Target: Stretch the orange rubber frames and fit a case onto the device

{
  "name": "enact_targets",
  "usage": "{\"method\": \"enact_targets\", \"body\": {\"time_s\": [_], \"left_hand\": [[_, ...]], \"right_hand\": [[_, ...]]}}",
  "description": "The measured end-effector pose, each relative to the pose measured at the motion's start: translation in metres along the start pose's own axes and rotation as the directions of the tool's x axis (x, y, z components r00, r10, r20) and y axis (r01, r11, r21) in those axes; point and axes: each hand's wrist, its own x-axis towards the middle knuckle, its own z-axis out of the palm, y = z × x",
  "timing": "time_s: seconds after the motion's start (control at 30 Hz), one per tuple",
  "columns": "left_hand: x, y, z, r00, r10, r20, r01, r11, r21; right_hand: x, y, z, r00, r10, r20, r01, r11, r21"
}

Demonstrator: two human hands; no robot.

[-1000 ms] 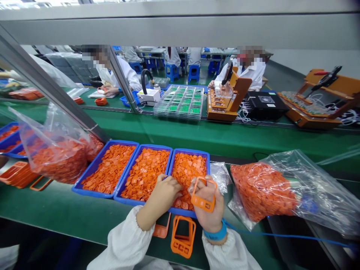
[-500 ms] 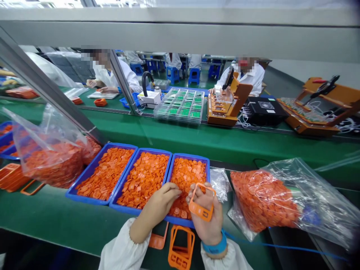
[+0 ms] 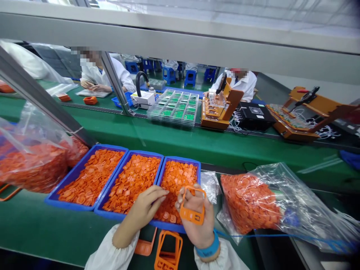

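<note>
My right hand (image 3: 203,229) is palm up, with a blue band on the wrist. Its fingers hold an orange plastic frame (image 3: 192,216), which has a large window and small cut-outs along its lower end. My left hand (image 3: 143,207) hovers over the blue trays, thumb and fingertips pinched together. Whatever lies between those fingertips is too small to make out. Small orange plastic pieces (image 3: 180,175) fill the right-hand tray (image 3: 198,167) behind both hands. Below them on the green bench lie more orange frames (image 3: 168,263), some stacked.
Two more blue trays (image 3: 97,206) of orange pieces stand to the left. Bags of orange parts lie at left (image 3: 36,168) and right (image 3: 250,202). Beyond a metal post (image 3: 114,80) are a clear compartment box (image 3: 174,108), orange fixtures (image 3: 218,112) and co-workers in white.
The whole view has shifted, so the trays and bench appear further left. My right hand still holds the frame, and my left hand stays pinched beside it.
</note>
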Motion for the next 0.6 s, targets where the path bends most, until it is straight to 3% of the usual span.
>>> {"method": "enact_targets", "body": {"time_s": [0.33,0.6], "left_hand": [[0.003,0.005,0.001,0.994,0.011,-0.111,-0.006,0.999,0.049],[0.001,0.002,0.001,0.989,-0.052,-0.140,0.055,0.998,0.022]], "right_hand": [[0.009,-0.007,-0.010,0.995,0.095,-0.043,-0.095,0.995,-0.003],[0.017,0.008,-0.025,0.989,0.004,-0.147,-0.015,0.997,-0.079]]}}
